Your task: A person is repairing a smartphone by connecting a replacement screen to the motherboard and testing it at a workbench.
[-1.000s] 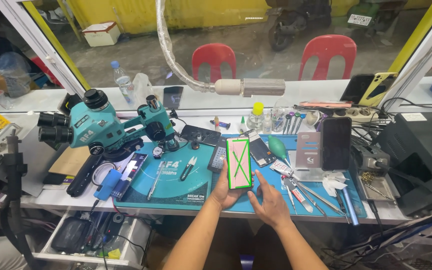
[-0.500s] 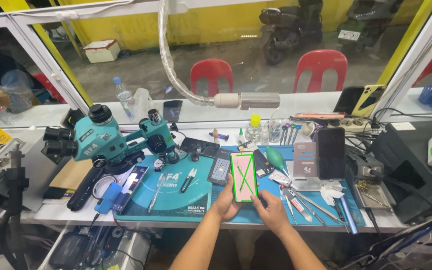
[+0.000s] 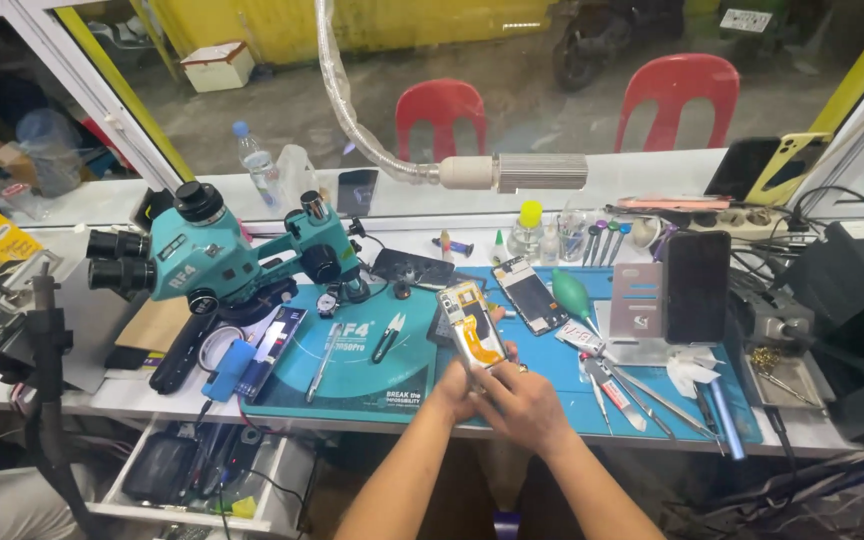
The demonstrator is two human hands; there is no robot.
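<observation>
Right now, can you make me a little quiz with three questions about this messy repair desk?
1. Where is the microscope?
A. Left of the hands, on the bench
B. On a red chair
C. In the open drawer

2. How many red chairs stand outside the window?
A. One
B. Two
C. Four

3. What state is the phone in?
A. Lying flat on the mat
B. Held up by both hands, insides showing
C. Shut in a box

Answers:
1 A, the teal microscope stands on the bench at the left.
2 B, two red chairs show behind the glass.
3 B, the left hand and right hand grip its lower end above the blue mat.
</observation>
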